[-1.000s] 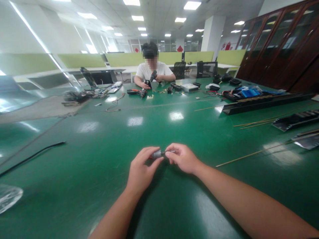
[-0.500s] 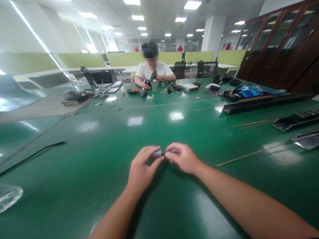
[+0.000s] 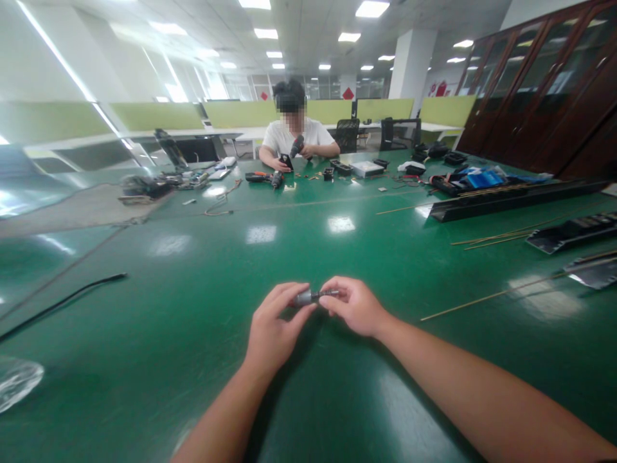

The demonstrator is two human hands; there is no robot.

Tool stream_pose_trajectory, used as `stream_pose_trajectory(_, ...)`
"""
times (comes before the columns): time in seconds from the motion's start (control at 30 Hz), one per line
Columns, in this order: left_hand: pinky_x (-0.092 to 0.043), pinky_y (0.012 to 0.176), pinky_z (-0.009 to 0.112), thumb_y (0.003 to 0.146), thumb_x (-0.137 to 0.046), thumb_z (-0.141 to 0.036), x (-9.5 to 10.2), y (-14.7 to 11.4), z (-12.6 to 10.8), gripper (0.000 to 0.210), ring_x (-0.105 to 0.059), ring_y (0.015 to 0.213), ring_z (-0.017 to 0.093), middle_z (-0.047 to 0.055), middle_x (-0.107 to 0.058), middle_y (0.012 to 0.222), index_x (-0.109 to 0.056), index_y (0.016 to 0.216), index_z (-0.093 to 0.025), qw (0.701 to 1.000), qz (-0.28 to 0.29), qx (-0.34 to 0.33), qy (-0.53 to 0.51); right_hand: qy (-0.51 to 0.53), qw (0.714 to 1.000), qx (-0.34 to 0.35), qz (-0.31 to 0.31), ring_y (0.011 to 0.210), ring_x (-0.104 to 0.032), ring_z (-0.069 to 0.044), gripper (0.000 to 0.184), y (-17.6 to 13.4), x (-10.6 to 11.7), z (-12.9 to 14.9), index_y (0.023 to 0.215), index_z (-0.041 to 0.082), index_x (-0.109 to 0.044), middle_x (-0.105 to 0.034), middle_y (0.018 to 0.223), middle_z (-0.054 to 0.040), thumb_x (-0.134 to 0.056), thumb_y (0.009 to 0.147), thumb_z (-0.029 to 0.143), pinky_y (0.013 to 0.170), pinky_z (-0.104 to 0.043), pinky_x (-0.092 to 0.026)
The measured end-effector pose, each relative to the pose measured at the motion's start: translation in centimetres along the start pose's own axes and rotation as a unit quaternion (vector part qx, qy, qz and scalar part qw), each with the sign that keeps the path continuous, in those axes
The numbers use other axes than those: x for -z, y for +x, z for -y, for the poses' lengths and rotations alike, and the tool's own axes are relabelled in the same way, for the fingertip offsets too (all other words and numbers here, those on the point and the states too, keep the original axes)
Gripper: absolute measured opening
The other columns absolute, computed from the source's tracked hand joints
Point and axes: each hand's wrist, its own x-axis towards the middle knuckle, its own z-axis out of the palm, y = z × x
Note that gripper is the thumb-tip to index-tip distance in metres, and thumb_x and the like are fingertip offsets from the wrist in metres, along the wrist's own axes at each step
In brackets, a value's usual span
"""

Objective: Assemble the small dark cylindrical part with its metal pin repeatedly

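Hardly any shift now: my left grip (image 3: 276, 321) clamps the grey cylinder (image 3: 303, 298), my right grip (image 3: 357, 308) pinches the shaft (image 3: 328, 293), apparently keeping both aligned.

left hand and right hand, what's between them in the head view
In the head view, a gray cylinder with a thin shaft spans the gap: the left hand grips the cylinder and the right hand pinches the shaft.

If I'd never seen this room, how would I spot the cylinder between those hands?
Find the big green table, then its near part, low in the middle of view. The left hand grips the grey cylinder, its thin shaft held by the right hand. Short and stubby, it stands apart from the long, thin stick to the right.
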Motion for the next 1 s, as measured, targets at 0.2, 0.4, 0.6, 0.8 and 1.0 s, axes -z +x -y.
stream_pose_trajectory(0.2,-0.053,0.085,0.03,0.087,-0.069,-0.032,0.0,0.01,-0.03,0.026,-0.063,0.098,0.019,0.005,-0.066,0.108,-0.069,0.112,-0.024,1.0,-0.001,0.008,0.01,0.011,1.0,-0.01,0.001,0.056,-0.056,-0.012,0.016,0.03,0.01,-0.06,0.089,0.017,-0.062,-0.061,0.064,0.0024,-0.067,0.08,0.029,0.058,-0.025,-0.044)
stream_pose_trajectory(0.4,-0.053,0.086,0.032,0.088,-0.068,-0.033,0.12,0.02,-0.29,0.026,-0.063,0.097,0.019,0.005,-0.066,0.108,-0.069,0.112,-0.024,1.0,-0.004,0.012,0.011,0.013,1.0,-0.016,0.003,0.057,-0.056,-0.012,0.015,0.0,0.04,-0.01,0.09,0.017,-0.061,-0.06,0.063,0.0027,-0.066,0.081,0.029,0.058,-0.025,-0.044)
stream_pose_trajectory(0.6,-0.052,0.086,0.03,0.088,-0.068,-0.032,0.18,0.04,-0.16,0.026,-0.063,0.098,0.018,0.004,-0.066,0.108,-0.068,0.112,-0.024,1.0,-0.004,0.011,0.013,0.012,1.0,-0.011,-0.002,0.057,-0.057,-0.012,0.018,0.01,-0.13,-0.03,0.09,0.017,-0.061,-0.063,0.068,0.0013,-0.07,0.078,0.028,0.057,-0.025,-0.045)
stream_pose_trajectory(0.8,-0.052,0.087,0.029,0.087,-0.069,-0.031,0.18,0.05,-0.13,0.026,-0.062,0.099,0.017,0.003,-0.066,0.109,-0.068,0.112,-0.025,1.0,-0.004,0.011,0.013,0.011,1.0,-0.015,0.002,0.056,-0.056,-0.012,0.017,0.12,-0.13,-0.23,0.09,0.017,-0.061,-0.061,0.066,0.0021,-0.067,0.082,0.03,0.056,-0.024,-0.044)
stream_pose_trajectory(1.0,-0.052,0.087,0.03,0.087,-0.069,-0.031,0.17,0.04,-0.09,0.026,-0.062,0.098,0.018,0.003,-0.066,0.108,-0.068,0.112,-0.025,1.0,-0.005,0.014,0.015,0.009,1.0,-0.02,0.002,0.055,-0.055,-0.012,0.016,0.13,-0.07,-0.13,0.09,0.017,-0.061,-0.06,0.062,0.0031,-0.067,0.082,0.03,0.056,-0.024,-0.043)
